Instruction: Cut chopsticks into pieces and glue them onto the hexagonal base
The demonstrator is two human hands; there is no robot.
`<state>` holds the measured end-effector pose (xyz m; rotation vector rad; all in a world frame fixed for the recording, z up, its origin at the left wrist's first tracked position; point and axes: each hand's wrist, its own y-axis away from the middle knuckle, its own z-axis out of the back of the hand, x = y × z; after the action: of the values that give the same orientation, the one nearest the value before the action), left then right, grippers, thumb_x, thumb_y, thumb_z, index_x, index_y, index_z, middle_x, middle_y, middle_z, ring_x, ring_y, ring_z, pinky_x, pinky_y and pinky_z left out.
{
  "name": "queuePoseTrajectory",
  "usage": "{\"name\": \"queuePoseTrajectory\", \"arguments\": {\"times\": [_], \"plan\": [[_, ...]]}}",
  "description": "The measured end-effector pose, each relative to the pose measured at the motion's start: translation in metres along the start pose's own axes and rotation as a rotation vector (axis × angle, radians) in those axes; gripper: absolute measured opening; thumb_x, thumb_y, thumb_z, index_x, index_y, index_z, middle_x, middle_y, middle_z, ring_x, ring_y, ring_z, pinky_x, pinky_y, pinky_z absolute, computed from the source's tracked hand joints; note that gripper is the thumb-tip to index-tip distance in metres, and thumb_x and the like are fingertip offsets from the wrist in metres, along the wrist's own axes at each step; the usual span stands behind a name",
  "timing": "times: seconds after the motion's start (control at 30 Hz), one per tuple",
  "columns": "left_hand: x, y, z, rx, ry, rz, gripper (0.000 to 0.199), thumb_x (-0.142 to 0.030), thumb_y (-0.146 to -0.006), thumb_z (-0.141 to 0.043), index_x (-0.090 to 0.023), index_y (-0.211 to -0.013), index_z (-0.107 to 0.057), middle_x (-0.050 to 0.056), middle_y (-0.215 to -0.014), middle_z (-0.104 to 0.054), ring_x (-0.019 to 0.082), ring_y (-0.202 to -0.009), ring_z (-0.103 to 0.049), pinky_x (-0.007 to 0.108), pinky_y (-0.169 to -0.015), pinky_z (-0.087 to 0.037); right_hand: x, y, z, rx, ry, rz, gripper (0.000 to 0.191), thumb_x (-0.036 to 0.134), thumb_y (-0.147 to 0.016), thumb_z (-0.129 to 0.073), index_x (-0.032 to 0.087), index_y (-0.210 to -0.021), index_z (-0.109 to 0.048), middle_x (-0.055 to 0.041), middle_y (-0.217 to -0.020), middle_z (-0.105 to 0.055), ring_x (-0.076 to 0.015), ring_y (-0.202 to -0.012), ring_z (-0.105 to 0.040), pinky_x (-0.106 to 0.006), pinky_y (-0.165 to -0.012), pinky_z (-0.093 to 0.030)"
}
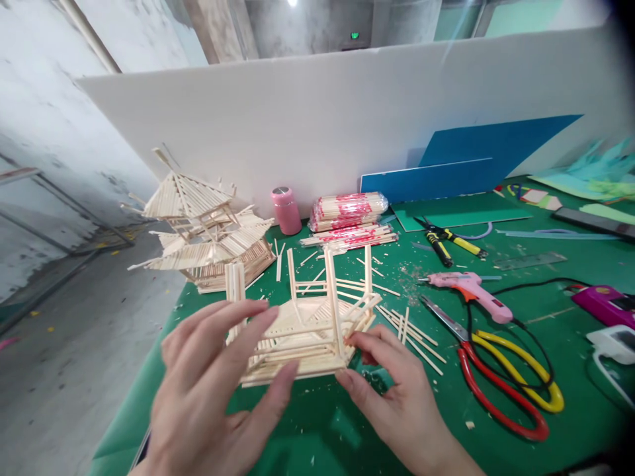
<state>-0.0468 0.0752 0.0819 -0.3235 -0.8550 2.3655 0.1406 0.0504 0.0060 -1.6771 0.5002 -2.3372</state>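
A small model frame made of wooden sticks (297, 354) stands on the green table, with several upright posts and a low railing on a flat base. My left hand (218, 370) is at its left front side, fingers spread and thumb apart, with nothing held. Part of the frame's left side is hidden behind that hand. At the right front corner, beside a post, the thumb and fingers of my right hand (391, 390) pinch the frame's edge. Loose sticks (417, 337) lie just to the right of the frame.
A tiered stick pavilion (193, 231) stands back left, near a pink bottle (286, 211) and wrapped stick bundles (347, 211). To the right lie red-and-yellow-handled scissors (496, 377), a pink glue gun (469, 291) with its cord, and yellow-black pliers (441, 243). White board rises behind.
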Motion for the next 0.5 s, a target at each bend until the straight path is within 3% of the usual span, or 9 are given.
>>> {"name": "queuePoseTrajectory", "arguments": {"times": [0.1,0.27,0.4,0.5], "plan": [[0.006,0.013,-0.002,-0.135,-0.022,0.184,0.043,-0.010,-0.067,-0.065,-0.019,-0.107,-0.052,0.009,-0.106,-0.052,0.025,-0.093,-0.052,0.041,-0.083,-0.041,-0.001,0.000,0.000,0.005,0.007,-0.010,0.023,0.028,-0.077,-0.060,0.018,-0.098,-0.059,-0.0034,-0.082,-0.055,-0.0153,-0.072,-0.052,-0.030,-0.060,-0.046],[0.013,0.023,-0.003,-0.183,-0.025,0.446,0.036,-0.028,-0.071,-0.063,-0.020,-0.105,-0.056,0.007,-0.105,-0.054,0.023,-0.090,-0.054,0.032,-0.072,-0.044,0.001,0.000,0.002,-0.001,0.013,-0.016,0.022,0.030,-0.078,-0.060,0.020,-0.097,-0.058,-0.0019,-0.082,-0.054,-0.0140,-0.071,-0.051,-0.028,-0.061,-0.045],[0.017,0.024,-0.002,0.072,0.227,0.728,0.041,-0.046,-0.071,-0.057,-0.022,-0.104,-0.056,0.004,-0.103,-0.057,0.022,-0.085,-0.056,0.031,-0.069,-0.046,0.002,-0.001,0.003,0.001,0.016,-0.041,0.019,0.031,-0.079,-0.058,0.021,-0.095,-0.058,-0.0010,-0.081,-0.053,-0.0134,-0.070,-0.050,-0.027,-0.060,-0.045],[0.020,0.028,-0.006,0.202,0.523,0.851,0.041,-0.049,-0.073,-0.055,-0.021,-0.104,-0.057,0.004,-0.104,-0.059,0.023,-0.092,-0.057,0.030,-0.073,-0.047,0.002,-0.001,0.004,0.000,0.026,-0.045,0.018,0.030,-0.079,-0.058,0.021,-0.095,-0.058,-0.0008,-0.081,-0.052,-0.0131,-0.070,-0.050,-0.026,-0.060,-0.044]]}}
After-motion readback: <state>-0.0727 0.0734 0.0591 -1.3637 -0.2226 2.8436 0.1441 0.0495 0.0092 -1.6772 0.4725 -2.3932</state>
